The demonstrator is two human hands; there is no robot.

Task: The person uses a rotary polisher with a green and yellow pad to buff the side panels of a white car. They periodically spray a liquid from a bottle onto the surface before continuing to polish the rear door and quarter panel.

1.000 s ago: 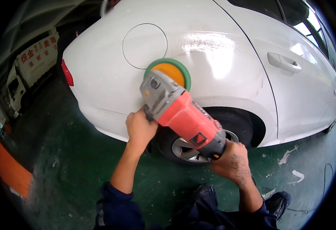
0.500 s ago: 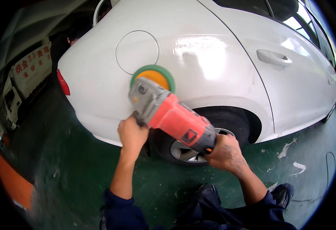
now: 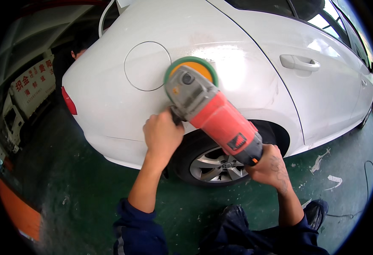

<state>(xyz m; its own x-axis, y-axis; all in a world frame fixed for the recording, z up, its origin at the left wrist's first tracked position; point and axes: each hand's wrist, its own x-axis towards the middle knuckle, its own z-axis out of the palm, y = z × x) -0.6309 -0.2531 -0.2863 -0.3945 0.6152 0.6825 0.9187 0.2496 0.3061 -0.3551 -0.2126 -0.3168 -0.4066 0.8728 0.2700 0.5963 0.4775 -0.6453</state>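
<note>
A red and grey power polisher [image 3: 222, 119] is held in both my hands against a white car's rear side panel [image 3: 105, 110]. Its round pad [image 3: 201, 68], yellow with a green rim, lies on the paint just right of the round fuel flap [image 3: 146, 66]. My left hand [image 3: 164, 134] is closed around the black side handle [image 3: 176, 115] near the polisher's head. Around the dark rear end of the body my right hand [image 3: 269, 165] is wrapped. Wet-looking streaks and a bright reflection [image 3: 235, 70] show on the panel beside the pad.
Below the polisher is the car's rear wheel [image 3: 214, 168]. A door handle [image 3: 299, 63] juts out at the right. A person [image 3: 76, 53] is behind the car's tail, near a white truck [image 3: 33, 85]. A thin cable [image 3: 367, 182] lies on the green floor [image 3: 88, 204].
The polisher and both my hands have moved right across the panel, with the pad also going slightly up. The pad has left the fuel flap's lower edge and is now at its right side.
</note>
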